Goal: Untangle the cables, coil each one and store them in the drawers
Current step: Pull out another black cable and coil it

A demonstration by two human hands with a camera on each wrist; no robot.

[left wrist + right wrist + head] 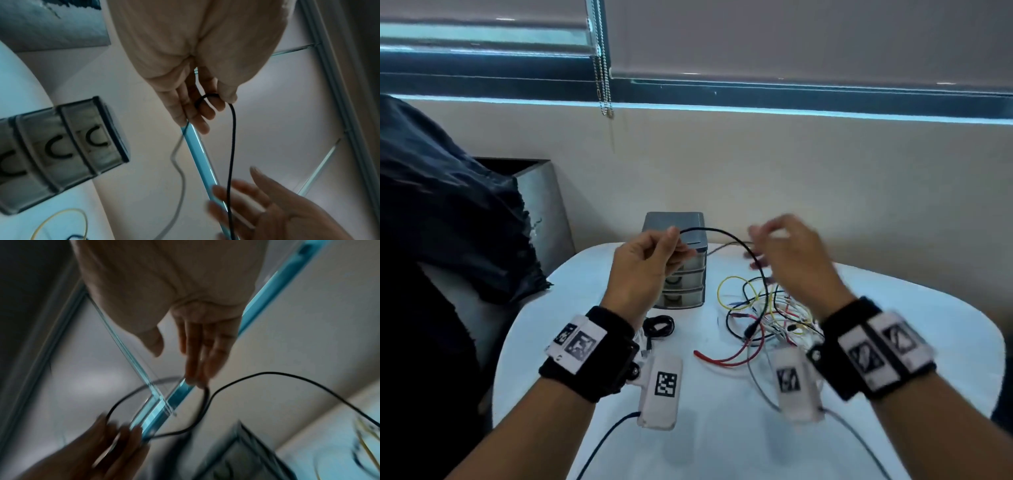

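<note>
Main risk: the black cable [736, 240] trails straight down into the tangle of coloured wires [767, 311] on the white table [722, 428]. If its far end is caught in there, pulling more length for the next loop will likely drag the whole knot, or tighten it. Worth clearing the tail before winding on.

Second risk: the small loop in the left hand [643, 267] looks lightly held. The left wrist view shows one turn round the fingers [197, 113], pinned by the thumb. A jerk from the other side could pop it off, and springy cable would uncoil.

Third: the right hand [791, 253] is blurred in all views, so probably moving fast. Its fingers [197, 356] are straight and spread, not clamped on anything. The cable passes just at the fingertips in the right wrist view; touching or a hair apart, can't tell. It could miss the strand.

Position: the cable arcs from the left thumb pinch, over in front of the grey three-drawer unit [685, 270], past the right fingertips, then down to the table. All drawers look shut, so one needs opening before storage. A coiled black cable [659, 325] lies near the left wrist.
</note>
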